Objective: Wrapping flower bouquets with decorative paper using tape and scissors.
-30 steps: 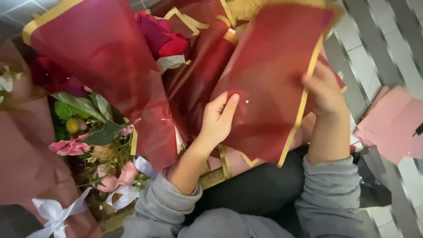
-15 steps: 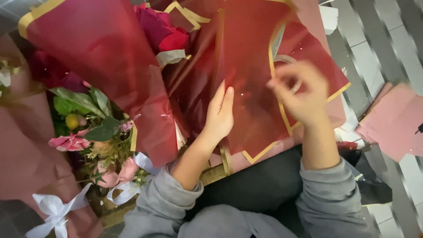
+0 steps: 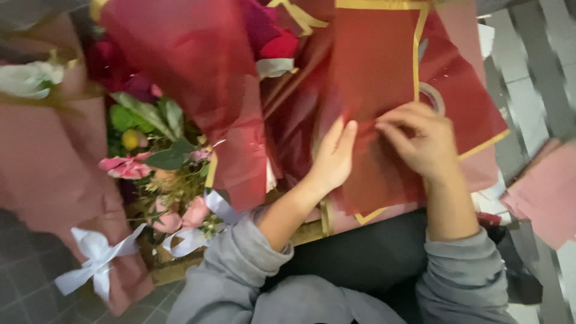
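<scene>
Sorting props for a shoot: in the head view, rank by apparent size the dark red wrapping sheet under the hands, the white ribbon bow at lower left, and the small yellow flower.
1. Dark red wrapping sheet, by far the largest.
2. White ribbon bow.
3. Yellow flower, smallest.
The bow lies nearer the camera, but the gap looks clear.

Soft, even light fills the scene, neither harsh nor dim, and I cannot tell where it comes from. The dark red wrapping sheet (image 3: 384, 90) carries a faint sheen and a few tiny bright specks, but no strong glare. Both hands (image 3: 420, 144) lie on it, evenly lit, with only thin shadows beneath the fingers. Left of the sheet, the white ribbon bow (image 3: 96, 255) is the brightest patch, nearly washed out. The whole view is slightly smeared. Blur is strongest right of the sheet, where the grey floor tiles (image 3: 528, 90) streak. Below the sheet, the dark lap swallows detail.
</scene>
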